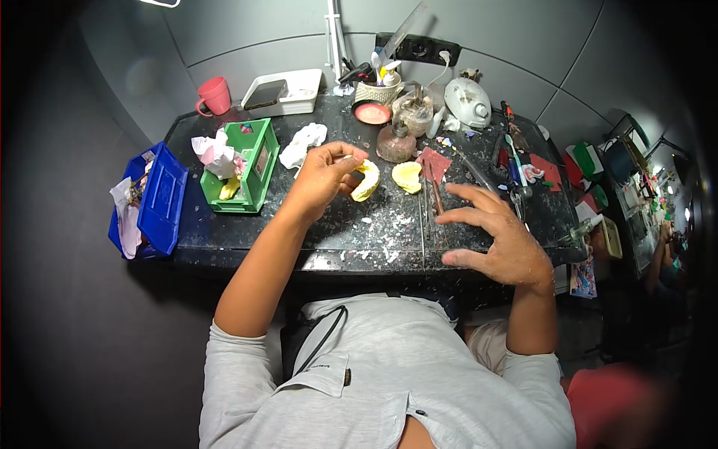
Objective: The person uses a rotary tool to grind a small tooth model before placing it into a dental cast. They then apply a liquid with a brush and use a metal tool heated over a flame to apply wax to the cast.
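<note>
Biggest of all is our dark bench [329, 239], speckled and crowded, with a blue bin [166, 202] tilted at its left edge and a green bin [262, 179] just beside it, holding crumpled paper [215, 156] and something yellow. Toward the back we see a white tray [303, 105] carrying a dark, flat, phone-like object [266, 94], and a rounded white device [468, 103] farther right.

Our right hand [455, 224] is open, fingers spread and apparently empty, at the front right near some slender tools [425, 224]; we cannot tell whether it touches any of them. Our left hand [355, 168] is closed around one curved yellow piece [366, 182], pinching it near its upper end over the middle of the bench.

Smaller than the hands, a pink mug [215, 96] stands left of the tray, and a glass jar [396, 144] sits behind the yellow pieces. A red sheet [435, 159] lies beside the second yellow piece [407, 177], which rests on the bench just right of the held one. Smallest are the pale crumbs [385, 239] scattered in front of us.
</note>
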Tool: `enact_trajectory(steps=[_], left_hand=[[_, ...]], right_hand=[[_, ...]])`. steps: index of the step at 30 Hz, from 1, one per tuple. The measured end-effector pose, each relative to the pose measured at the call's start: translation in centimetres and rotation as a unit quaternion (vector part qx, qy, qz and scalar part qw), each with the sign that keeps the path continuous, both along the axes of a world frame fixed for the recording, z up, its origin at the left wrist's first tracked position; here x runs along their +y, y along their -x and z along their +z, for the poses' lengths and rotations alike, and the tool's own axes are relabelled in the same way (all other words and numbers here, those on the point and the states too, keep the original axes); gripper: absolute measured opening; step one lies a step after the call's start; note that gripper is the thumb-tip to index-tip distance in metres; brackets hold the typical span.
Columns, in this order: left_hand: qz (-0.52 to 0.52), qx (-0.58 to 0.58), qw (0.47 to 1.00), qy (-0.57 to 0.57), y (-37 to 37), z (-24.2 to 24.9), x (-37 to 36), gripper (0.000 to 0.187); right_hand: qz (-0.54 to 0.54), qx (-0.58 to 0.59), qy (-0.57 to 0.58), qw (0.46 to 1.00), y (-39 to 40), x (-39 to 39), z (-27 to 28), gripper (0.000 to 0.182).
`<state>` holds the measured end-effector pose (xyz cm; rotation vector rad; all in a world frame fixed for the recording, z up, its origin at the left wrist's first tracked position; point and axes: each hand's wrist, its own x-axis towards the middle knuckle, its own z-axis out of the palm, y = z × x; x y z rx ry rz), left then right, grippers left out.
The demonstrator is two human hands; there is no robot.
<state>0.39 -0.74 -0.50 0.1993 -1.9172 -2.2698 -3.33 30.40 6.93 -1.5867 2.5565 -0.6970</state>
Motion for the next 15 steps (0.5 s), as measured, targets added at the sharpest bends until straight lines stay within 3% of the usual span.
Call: enact_trajectory(steps=[2,3,6,7,11,14,15], left_hand=[[0.016,-0.004,1.0,0.005,0.0,0.1,0.1,0.02],[0.013,-0.007,1.0,0.007,0.0,-0.1,-0.1,0.02],[0.014,-0.01,1.0,0.006,-0.1,0.1,-0.2,0.02],[0.018,-0.009,1.0,0.013,0.0,0.0,-0.2,0.019],[0.02,-0.002,1.0,0.008,-0.2,0.3,0.0,0.017],[0.004,0.018,0.997,0.069,0.0,-0.4,0.2,0.015],[-0.006,0.023,0.996,0.081,0.2,-0.8,0.3,0.014]], right_hand=[[-0.079,0.072,0.02,0.994,-0.9,-0.2,-0.1,0.063],[-0.02,-0.034,0.036,0.999,-0.5,0.5,-0.3,0.056],[-0.061,-0.074,-0.002,0.995,-0.8,2.1,-0.3,0.047],[-0.083,-0.078,0.054,0.992,-0.8,2.7,-0.5,0.041],[-0.15,-0.081,0.097,0.981,0.8,5.9,-1.1,0.035],[-0.197,-0.147,0.095,0.965,1.5,5.9,-1.2,0.032],[-0.19,-0.118,0.095,0.97,1.5,5.2,-1.2,0.028]])
